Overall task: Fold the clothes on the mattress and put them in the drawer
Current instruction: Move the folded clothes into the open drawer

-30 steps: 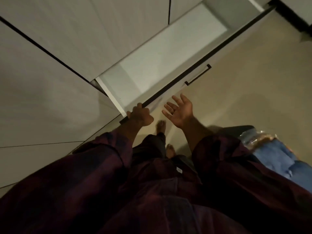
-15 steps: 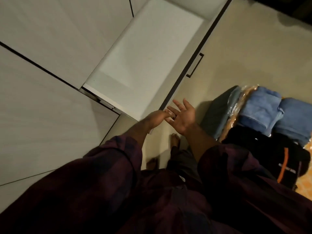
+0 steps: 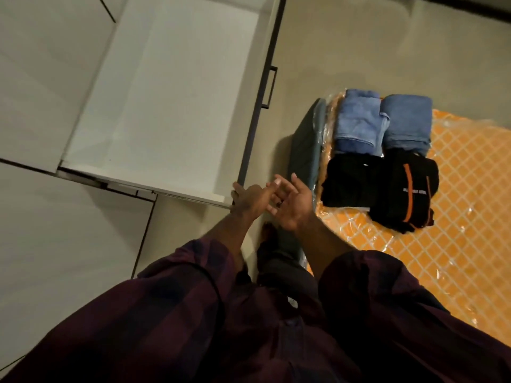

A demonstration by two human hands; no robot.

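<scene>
A white drawer [image 3: 257,111] stands pulled far out of the pale cabinet, with nothing inside it. My left hand [image 3: 249,197] rests at the near corner of the drawer's dark front, fingers fairly straight. My right hand [image 3: 293,205] hovers just beside it, palm up and fingers spread, holding nothing. On the orange mattress [image 3: 470,217] to the right lie folded clothes: two blue pieces [image 3: 359,120] [image 3: 406,120] at the far end and two black pieces [image 3: 354,181] [image 3: 406,194] nearer me, one with orange stripes.
Beige floor [image 3: 359,45] lies between the drawer and the mattress. The mattress has a grey side [image 3: 304,145] and a clear plastic wrap. My bare feet [image 3: 268,233] stand on the floor below my hands. Closed cabinet fronts [image 3: 49,244] fill the left.
The drawer has slid further out. My left hand has let go its grip on the drawer front and now lies loosely at its corner. My view has swung right, bringing mattress and clothes in.
</scene>
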